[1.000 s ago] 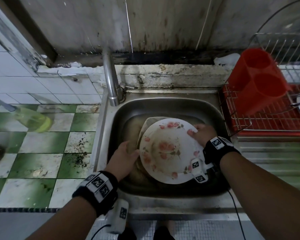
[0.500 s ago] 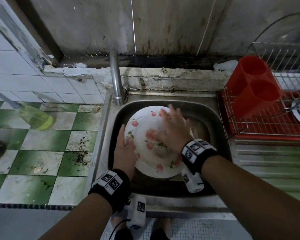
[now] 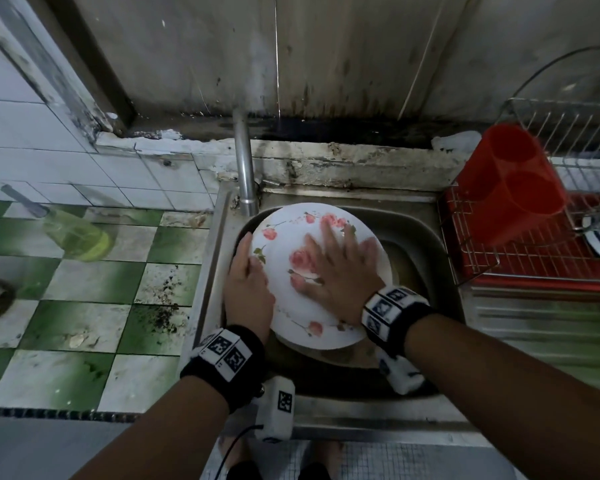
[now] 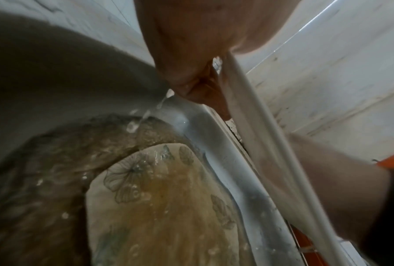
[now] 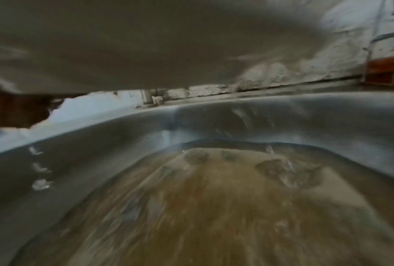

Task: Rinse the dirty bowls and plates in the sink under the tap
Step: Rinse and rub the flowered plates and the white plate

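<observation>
A grimy steel sink (image 3: pixel 426 233) sits between green-tiled counter and a red rack (image 3: pixel 534 268). Over it, near the tap (image 3: pixel 245 174), a rose plate (image 3: pixel 291 306) is held tilted: the left hand (image 3: pixel 248 289) grips its left rim, the right hand (image 3: pixel 340 268) lies flat on its face. Below, another plate (image 4: pixel 168 207) sits in murky water.

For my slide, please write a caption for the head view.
Left hand grips rose plate over sink; right hand rubs it.
</observation>
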